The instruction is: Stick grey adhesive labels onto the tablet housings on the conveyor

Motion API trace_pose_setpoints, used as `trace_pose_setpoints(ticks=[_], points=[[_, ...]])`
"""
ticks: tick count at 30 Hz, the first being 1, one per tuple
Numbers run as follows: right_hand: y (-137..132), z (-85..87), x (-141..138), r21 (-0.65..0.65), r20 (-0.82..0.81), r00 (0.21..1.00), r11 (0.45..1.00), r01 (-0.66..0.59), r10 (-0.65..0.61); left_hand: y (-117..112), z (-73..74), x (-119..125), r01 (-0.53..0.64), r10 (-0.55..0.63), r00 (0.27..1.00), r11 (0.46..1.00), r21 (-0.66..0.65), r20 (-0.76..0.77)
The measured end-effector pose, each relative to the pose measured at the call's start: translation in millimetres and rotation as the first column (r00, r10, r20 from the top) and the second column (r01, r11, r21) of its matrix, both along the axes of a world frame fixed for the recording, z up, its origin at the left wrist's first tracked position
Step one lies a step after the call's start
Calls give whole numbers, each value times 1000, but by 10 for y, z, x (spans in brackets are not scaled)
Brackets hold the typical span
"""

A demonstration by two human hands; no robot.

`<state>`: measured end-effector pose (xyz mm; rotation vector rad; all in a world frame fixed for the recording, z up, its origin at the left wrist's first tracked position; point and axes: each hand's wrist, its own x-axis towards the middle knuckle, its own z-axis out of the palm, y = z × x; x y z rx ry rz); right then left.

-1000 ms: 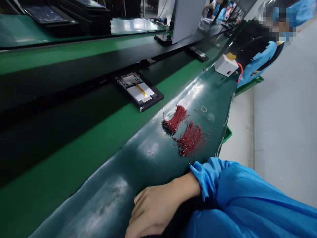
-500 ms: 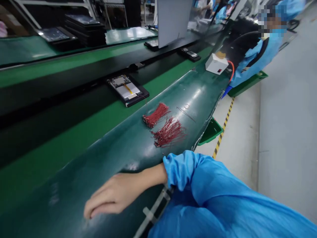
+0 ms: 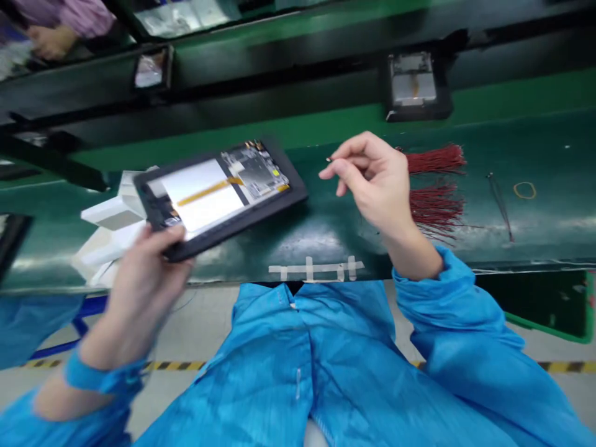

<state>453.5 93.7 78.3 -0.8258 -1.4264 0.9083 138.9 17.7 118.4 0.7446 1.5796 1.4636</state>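
Note:
An opened tablet (image 3: 205, 195) is held tilted above the bench, my left hand (image 3: 153, 267) gripping its lower left corner. Its inside faces up, showing a white battery, a circuit board and an orange ribbon strip (image 3: 205, 192). To the right of the tablet and apart from it, my right hand (image 3: 377, 180) pinches a tiny piece (image 3: 328, 159) with a reddish tip, too small to name. Behind that hand lie two bundles of thin red wires, the upper bundle (image 3: 437, 159) and the lower bundle (image 3: 437, 211), each partly hidden by it.
White folded pieces (image 3: 112, 217) lie left on the green bench (image 3: 302, 233). Another opened tablet (image 3: 414, 87) and a smaller-looking device (image 3: 153, 69) are on the line behind. A loose wire (image 3: 501, 208) and a rubber band (image 3: 524, 190) lie right. Below stands a green bin (image 3: 549, 304).
The view has swung from along the bench to facing it. My left hand and the tablet have come into view. My right hand, earlier low over the bench, is now raised near the wire bundles.

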Motion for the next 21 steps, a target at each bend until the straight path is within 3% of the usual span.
trace_pose_setpoints(ticks=[4, 7, 10, 12, 13, 15, 17, 18, 19, 21], points=[[-183, -111, 119, -120, 40, 998, 992, -35, 40, -393, -441, 349, -243, 282, 903, 957, -158, 325], [-242, -281, 30, -228, 77, 990, 969, -98, 118, -571, -708, 574, -254, 292, 871, 956, -148, 395], [-307, -421, -113, -319, 107, 971, 932, -171, 215, -761, -902, 659, -83, 112, 884, 993, -83, 454], [-370, -479, -189, -333, 126, 953, 916, -222, 277, -897, -978, 629, 173, -80, 864, 975, -142, 498], [-404, -497, -215, -323, 144, 942, 914, -246, 304, -949, -992, 593, 334, -190, 831, 923, -194, 523], [-473, -516, -248, -288, 198, 918, 915, -281, 344, -990, -965, 503, 633, -438, 721, 731, -255, 537], [-536, -520, -268, -242, 255, 898, 923, -299, 358, -931, -874, 432, 804, -667, 591, 536, -259, 453], [-563, -518, -279, -218, 279, 889, 926, -310, 363, -868, -816, 416, 832, -746, 555, 492, -257, 369], [-587, -515, -293, -192, 300, 881, 928, -321, 367, -792, -758, 417, 828, -787, 557, 501, -252, 267], [-624, -508, -329, -143, 346, 862, 929, -343, 371, -622, -665, 459, 764, -769, 635, 609, -212, 81]])
